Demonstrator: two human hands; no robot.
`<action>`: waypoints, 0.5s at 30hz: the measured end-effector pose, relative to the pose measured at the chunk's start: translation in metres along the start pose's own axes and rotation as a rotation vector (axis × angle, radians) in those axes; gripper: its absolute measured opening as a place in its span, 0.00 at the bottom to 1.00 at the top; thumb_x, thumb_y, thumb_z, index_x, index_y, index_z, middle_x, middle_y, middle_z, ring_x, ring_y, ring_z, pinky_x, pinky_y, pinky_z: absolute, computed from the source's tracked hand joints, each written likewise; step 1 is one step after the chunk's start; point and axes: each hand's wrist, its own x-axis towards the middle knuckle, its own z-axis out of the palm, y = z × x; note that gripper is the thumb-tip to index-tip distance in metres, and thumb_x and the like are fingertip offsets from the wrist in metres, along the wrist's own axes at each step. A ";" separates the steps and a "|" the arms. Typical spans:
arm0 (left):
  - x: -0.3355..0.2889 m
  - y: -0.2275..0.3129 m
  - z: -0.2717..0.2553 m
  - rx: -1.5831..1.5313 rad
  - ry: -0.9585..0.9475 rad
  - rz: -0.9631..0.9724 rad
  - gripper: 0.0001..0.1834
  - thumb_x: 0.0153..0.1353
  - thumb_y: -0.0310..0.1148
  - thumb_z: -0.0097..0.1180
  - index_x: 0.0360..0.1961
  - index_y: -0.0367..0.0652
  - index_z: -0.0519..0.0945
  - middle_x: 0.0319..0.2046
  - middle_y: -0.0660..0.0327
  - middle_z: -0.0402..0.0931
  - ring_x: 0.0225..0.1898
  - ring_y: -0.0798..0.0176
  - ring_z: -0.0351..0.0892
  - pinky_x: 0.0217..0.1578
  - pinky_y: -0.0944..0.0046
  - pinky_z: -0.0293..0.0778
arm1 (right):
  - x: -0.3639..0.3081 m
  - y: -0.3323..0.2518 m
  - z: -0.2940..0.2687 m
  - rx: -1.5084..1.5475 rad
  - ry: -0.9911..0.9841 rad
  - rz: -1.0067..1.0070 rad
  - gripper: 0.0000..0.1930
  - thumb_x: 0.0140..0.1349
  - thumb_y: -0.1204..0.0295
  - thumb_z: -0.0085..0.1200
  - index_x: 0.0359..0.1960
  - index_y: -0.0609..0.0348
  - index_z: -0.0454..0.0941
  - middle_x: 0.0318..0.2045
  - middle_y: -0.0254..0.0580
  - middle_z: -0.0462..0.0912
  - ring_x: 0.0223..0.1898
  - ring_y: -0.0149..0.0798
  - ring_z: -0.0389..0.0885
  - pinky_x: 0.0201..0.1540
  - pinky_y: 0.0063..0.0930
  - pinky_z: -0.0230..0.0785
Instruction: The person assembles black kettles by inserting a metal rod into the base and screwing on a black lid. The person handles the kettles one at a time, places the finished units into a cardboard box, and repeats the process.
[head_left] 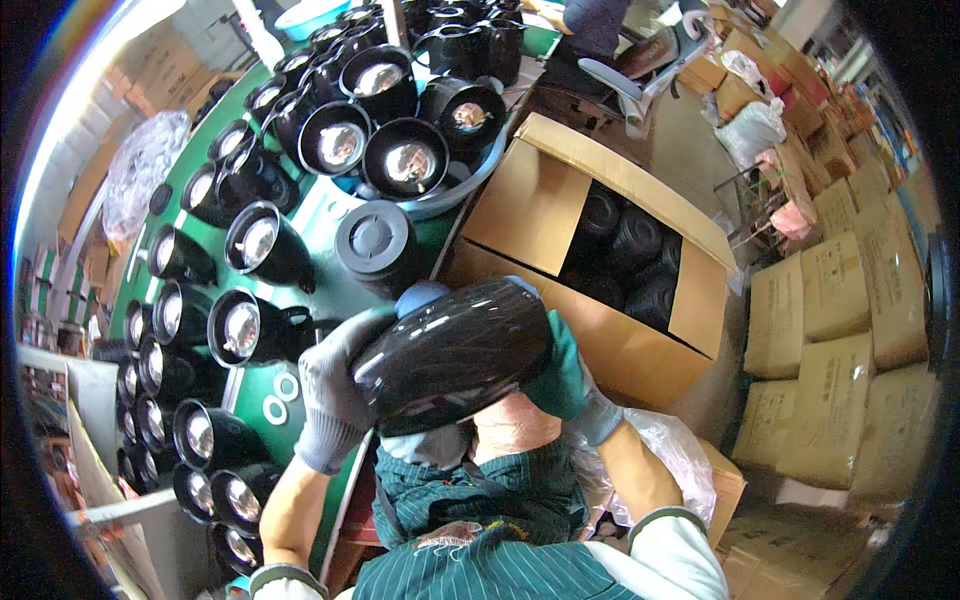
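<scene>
A large glossy black rounded vessel (455,355) is held on its side in front of my body, close to the camera. My left hand (338,385), in a grey knitted glove, grips its left end. My right hand (575,385), in a teal and grey glove, holds the right end. The fingers of both hands are partly hidden behind the vessel. Its opening cannot be seen clearly. Just beyond it, a matte black lidded container (375,243) stands on the green table (330,283). Two white rings (281,396) lie on the table beside my left wrist.
Several black handled jugs (242,328) with shiny silver insides crowd the left side. More jugs fill a blue basin (470,195) at the back. An open cardboard box (590,320) of black items stands right. Stacked cartons (825,400) line the far right; clear plastic (660,460) lies near my right forearm.
</scene>
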 end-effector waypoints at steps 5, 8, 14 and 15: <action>0.003 0.044 -0.025 -0.606 -0.223 -0.015 0.43 0.56 0.31 0.69 0.72 0.29 0.67 0.67 0.45 0.73 0.67 0.56 0.74 0.69 0.56 0.66 | -0.016 -0.049 0.078 -0.506 -0.119 -0.387 0.36 0.67 0.64 0.60 0.74 0.58 0.60 0.69 0.47 0.71 0.68 0.44 0.72 0.71 0.44 0.66; -0.003 0.042 -0.028 -0.540 -0.164 0.117 0.43 0.56 0.32 0.68 0.72 0.29 0.67 0.68 0.43 0.72 0.69 0.52 0.73 0.70 0.54 0.64 | -0.014 -0.040 0.079 0.057 -0.146 -0.171 0.28 0.79 0.51 0.39 0.71 0.54 0.68 0.66 0.44 0.76 0.65 0.45 0.77 0.69 0.47 0.70; -0.015 0.044 -0.030 -0.501 -0.120 0.182 0.42 0.53 0.33 0.72 0.69 0.31 0.71 0.66 0.42 0.74 0.69 0.43 0.73 0.69 0.51 0.64 | -0.012 -0.039 0.074 0.064 0.130 -0.104 0.29 0.79 0.46 0.34 0.70 0.52 0.69 0.67 0.46 0.75 0.65 0.45 0.76 0.67 0.46 0.73; -0.018 0.042 -0.031 -0.476 -0.129 0.192 0.42 0.53 0.33 0.72 0.69 0.31 0.71 0.66 0.42 0.74 0.69 0.43 0.72 0.69 0.51 0.64 | -0.011 -0.038 0.070 -0.028 0.143 -0.132 0.29 0.79 0.46 0.34 0.70 0.52 0.69 0.66 0.46 0.76 0.65 0.45 0.76 0.67 0.46 0.73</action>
